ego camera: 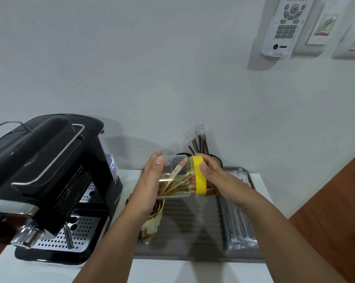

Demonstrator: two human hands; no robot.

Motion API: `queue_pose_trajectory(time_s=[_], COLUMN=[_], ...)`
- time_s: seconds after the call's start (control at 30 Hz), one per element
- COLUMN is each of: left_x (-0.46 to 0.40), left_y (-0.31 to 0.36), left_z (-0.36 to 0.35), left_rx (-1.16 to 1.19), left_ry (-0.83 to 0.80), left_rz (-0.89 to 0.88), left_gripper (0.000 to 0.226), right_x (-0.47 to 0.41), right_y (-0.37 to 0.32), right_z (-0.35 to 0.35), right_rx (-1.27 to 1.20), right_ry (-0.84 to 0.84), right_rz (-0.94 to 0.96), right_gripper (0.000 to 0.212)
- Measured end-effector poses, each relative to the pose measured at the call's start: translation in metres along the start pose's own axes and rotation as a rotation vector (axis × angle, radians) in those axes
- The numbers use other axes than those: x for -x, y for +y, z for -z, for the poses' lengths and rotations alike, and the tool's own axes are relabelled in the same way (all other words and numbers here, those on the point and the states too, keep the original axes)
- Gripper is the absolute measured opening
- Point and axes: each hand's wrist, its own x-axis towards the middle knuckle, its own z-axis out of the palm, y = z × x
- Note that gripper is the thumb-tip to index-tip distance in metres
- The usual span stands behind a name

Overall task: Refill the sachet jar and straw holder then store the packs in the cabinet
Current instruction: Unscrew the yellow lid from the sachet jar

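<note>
White counter (193, 270) against a pale wall; grey tray (182, 231) on it. Left of tray: black coffee machine (50, 180); behind it, straw holder (213, 158). Above tray, left hand (150, 180) grips the sachet jar (178, 178), right hand (211, 170) grips its yellow lid (201, 176).

An office pantry or coffee corner — a black espresso machine with a perforated steel drip tray (50, 180) stands on a white counter (193, 270) against a plain white wall (152, 68), where a white air-conditioner remote in its holder (285, 25) hangs beside a pale wall switch (354, 41).
</note>
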Motion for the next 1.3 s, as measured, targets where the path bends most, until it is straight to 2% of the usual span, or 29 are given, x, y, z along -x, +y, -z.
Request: queue_pose_trajectory(time_s=[0.13, 0.27, 0.43, 0.5, 0.63, 0.8, 0.93, 1.07, 1.1, 1.17, 1.3], left_x=[-0.002, -0.002, -0.005, -0.006, -0.008, -0.012, -0.012, -0.009, -0.009, -0.007, -0.002], left_y=[-0.003, 0.002, -0.001, -0.002, -0.004, -0.005, -0.007, -0.009, -0.010, -0.012, -0.017], left_z=[0.001, -0.001, 0.001, 0.003, 0.006, 0.009, 0.016, 0.020, 0.021, 0.022, 0.023], left_rx=[0.043, 0.209, 0.351, 0.358, 0.394, 0.462, 0.518, 0.511, 0.495, 0.456, 0.430], left_ry=[-0.012, -0.019, -0.049, -0.097, -0.187, -0.165, -0.173, -0.110, -0.087, -0.061, -0.036], left_rz=[0.029, 0.072, 0.172, 0.246, 0.396, 0.553, 0.464, 0.372, 0.356, 0.334, 0.300], left_gripper=[0.058, 0.043, 0.058, 0.056, 0.054, 0.059, 0.063, 0.059, 0.057, 0.057, 0.058], right_x=[0.005, 0.011, 0.019, 0.019, 0.020, 0.021, 0.020, 0.001, -0.004, -0.009, -0.010], right_y=[0.000, -0.002, -0.006, -0.004, 0.000, 0.000, 0.006, 0.053, 0.068, 0.097, 0.136], right_z=[0.001, 0.000, 0.000, 0.000, -0.003, 0.001, 0.015, 0.019, 0.019, 0.017, 0.007], right_rx=[0.019, 0.128, 0.351, 0.434, 0.455, 0.471, 0.365, 0.078, 0.108, 0.224, 0.624], right_ry=[0.011, 0.007, 0.030, 0.032, 0.029, 0.108, 0.209, 0.519, 0.589, 0.626, 0.536], right_rz=[0.040, 0.109, 0.281, 0.355, 0.472, 0.545, 0.460, 0.266, 0.195, 0.055, -0.047], right_gripper=[0.055, 0.067, 0.079, 0.081, 0.073, 0.069, 0.083, 0.070, 0.067, 0.063, 0.059])
